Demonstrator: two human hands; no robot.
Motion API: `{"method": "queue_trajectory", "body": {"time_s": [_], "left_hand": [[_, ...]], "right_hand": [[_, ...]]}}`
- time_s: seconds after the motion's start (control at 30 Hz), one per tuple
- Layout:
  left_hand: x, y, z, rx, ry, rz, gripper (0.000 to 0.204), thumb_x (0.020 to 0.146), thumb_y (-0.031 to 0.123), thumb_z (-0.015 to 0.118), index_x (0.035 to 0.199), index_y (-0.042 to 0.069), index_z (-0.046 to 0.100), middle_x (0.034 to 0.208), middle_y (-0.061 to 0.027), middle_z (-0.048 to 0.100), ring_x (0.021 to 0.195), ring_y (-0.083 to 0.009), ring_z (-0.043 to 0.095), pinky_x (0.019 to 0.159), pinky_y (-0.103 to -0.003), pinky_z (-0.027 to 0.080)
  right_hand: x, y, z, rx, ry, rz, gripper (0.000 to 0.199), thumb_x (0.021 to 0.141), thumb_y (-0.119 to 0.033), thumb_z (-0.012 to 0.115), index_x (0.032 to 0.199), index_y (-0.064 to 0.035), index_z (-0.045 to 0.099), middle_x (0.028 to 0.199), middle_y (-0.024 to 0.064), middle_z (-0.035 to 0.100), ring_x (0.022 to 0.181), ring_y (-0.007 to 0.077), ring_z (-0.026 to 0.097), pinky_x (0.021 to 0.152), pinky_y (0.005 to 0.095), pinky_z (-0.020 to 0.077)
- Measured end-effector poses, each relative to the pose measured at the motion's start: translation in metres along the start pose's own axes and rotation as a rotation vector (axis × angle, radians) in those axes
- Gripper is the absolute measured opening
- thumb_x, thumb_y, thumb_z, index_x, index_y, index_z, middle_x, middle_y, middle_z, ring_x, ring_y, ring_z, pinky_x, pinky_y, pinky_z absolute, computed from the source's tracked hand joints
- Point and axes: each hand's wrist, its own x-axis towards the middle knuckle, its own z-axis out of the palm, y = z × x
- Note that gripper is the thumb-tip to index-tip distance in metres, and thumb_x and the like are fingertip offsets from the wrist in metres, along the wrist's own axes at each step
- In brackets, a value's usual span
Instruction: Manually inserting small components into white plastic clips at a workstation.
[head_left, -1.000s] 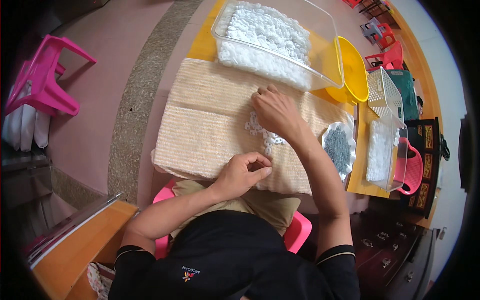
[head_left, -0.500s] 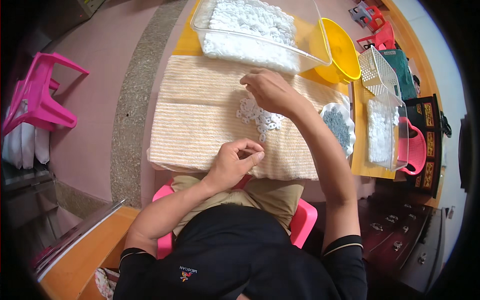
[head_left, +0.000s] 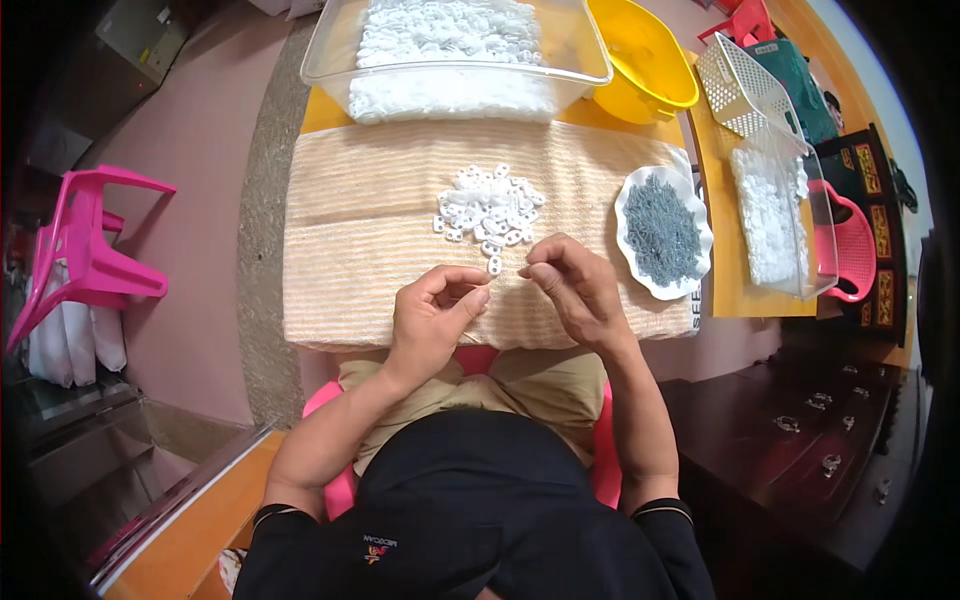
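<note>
On the striped cloth, a loose pile of small white plastic pieces with two holes each (head_left: 487,205) lies in front of my hands. One such white piece (head_left: 494,266) sits at the pile's near end, by my left fingertips. My left hand (head_left: 436,322) is closed in a pinch, thumb against fingers; what it holds, if anything, is hidden. Just to the right, my right hand (head_left: 583,295) pinches at thumb and forefinger, with a tiny dark bit at the tips too small to name. A scalloped white dish (head_left: 706,240) of small thin grey pieces (head_left: 660,232) stands right of it.
A clear plastic bin (head_left: 585,62) full of white pieces stands beyond the cloth (head_left: 350,240), beside a yellow basin (head_left: 645,70). Farther right are a white perforated basket (head_left: 735,95) and another clear bin (head_left: 822,235). A pink stool (head_left: 95,240) stands on the left.
My right hand has come back from above the white pile and lowered beside my left hand, uncovering the pile. My left hand stays pinched near the cloth's front edge. The view has shifted slightly.
</note>
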Motion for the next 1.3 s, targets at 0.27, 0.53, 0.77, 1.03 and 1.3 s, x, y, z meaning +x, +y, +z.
{"method": "queue_trajectory", "body": {"time_s": [0.27,0.53,0.77,1.03,1.3], "left_hand": [[0.021,0.024,0.008,1.148,-0.052,0.691,0.020,0.080,0.008,0.067,0.100,0.003,0.065,0.102,-0.0106,0.064,0.088,-0.0263,0.063,0.076,-0.035,0.052],[0.051,0.018,0.017,1.380,-0.076,0.721,0.021,0.082,0.014,0.066,0.100,0.005,0.064,0.109,-0.0101,0.061,0.096,-0.0273,0.058,0.081,-0.039,0.048],[0.059,0.021,0.025,1.422,-0.106,0.667,0.016,0.079,0.017,0.068,0.090,0.006,0.064,0.096,-0.0067,0.058,0.088,-0.0270,0.055,0.077,-0.040,0.048],[0.070,0.017,0.039,1.496,-0.058,0.755,0.016,0.075,0.020,0.074,0.085,0.011,0.068,0.089,-0.0035,0.057,0.087,-0.0241,0.054,0.073,-0.038,0.046],[0.072,0.011,0.043,1.487,-0.061,0.752,0.011,0.077,0.019,0.071,0.085,0.012,0.069,0.086,-0.0040,0.057,0.085,-0.0244,0.054,0.072,-0.038,0.045]], "right_hand": [[-0.014,0.020,-0.011,0.198,0.186,0.175,0.008,0.094,-0.005,0.057,0.096,0.0025,0.059,0.085,0.0022,0.060,0.079,0.0088,0.059,0.073,0.0226,0.0486],[-0.018,0.033,-0.008,0.237,0.160,0.166,0.010,0.093,-0.006,0.059,0.097,0.0027,0.061,0.085,0.0014,0.060,0.076,0.0069,0.059,0.070,0.0218,0.0487],[-0.018,0.036,-0.008,0.297,0.175,0.214,0.009,0.093,-0.005,0.058,0.096,0.0033,0.060,0.083,0.0023,0.061,0.072,0.0075,0.059,0.067,0.0223,0.0498],[-0.017,0.039,-0.009,0.309,0.170,0.192,0.008,0.093,-0.004,0.057,0.095,0.0035,0.060,0.077,0.0019,0.061,0.069,0.0075,0.058,0.065,0.0226,0.0503],[-0.017,0.036,-0.009,0.352,0.181,0.191,0.010,0.093,-0.005,0.058,0.095,0.0034,0.062,0.077,0.0016,0.061,0.069,0.0066,0.057,0.063,0.0221,0.0501]]}}
